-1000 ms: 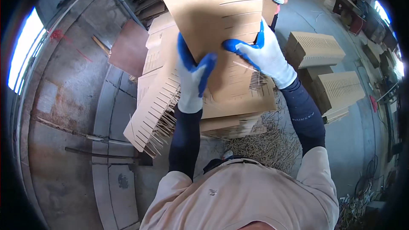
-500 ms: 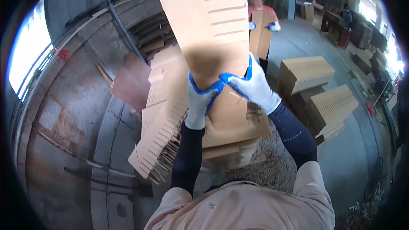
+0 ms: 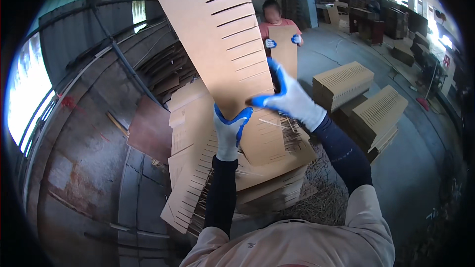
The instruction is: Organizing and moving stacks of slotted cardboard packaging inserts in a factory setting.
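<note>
This is looking like a workshop; slotted cardboard stacks (image 3: pixel 344 79) are standing on the floor (image 3: pixel 410 168); cut strips (image 3: pixel 324 200) are lying heaped; a gloved co-worker (image 3: pixel 283 22) is holding a board (image 3: pixel 284 52).

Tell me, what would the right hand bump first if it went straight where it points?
The right hand would probably meet the board first; its thumb may be touching it.

Dim light, glaring window (image 3: pixel 32 86), shadowed cardboard (image 3: pixel 215 44), black fisheye edges
</note>
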{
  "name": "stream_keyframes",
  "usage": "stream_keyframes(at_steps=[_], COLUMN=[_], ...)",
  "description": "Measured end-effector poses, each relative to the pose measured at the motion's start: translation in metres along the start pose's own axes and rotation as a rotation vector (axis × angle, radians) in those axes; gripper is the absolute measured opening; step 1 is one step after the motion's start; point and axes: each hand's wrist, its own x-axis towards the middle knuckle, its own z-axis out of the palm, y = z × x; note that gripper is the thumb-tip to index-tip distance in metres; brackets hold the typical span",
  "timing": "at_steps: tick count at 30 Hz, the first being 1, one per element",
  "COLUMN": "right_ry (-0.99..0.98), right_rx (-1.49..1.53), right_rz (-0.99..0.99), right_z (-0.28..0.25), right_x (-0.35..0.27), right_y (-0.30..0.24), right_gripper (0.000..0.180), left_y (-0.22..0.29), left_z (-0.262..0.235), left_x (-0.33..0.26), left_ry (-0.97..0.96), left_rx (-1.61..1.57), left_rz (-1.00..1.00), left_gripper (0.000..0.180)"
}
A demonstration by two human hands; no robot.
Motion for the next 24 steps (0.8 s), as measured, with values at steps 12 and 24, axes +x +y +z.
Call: stream_keyframes(at_steps=[12, 24], right_ry=[0.187, -0.087], right_rx=[-0.148, 0.363], right_rz=[-0.242, -0.069], right_z=[-0.013, -0.036], right_x=[0.076, 0.063], right_y=[-0.068, -0.030], right_gripper=[0.050, 0.051], left_y=[0.003, -0.006], left_z=[-0.001, -0.006], left_x=[-0.007, -0.002], left_ry=[-0.013, -0.059], left_rx=[0.061, 0.041], left_rz=[-0.046, -0.028], left_gripper=[0.062, 0.061])
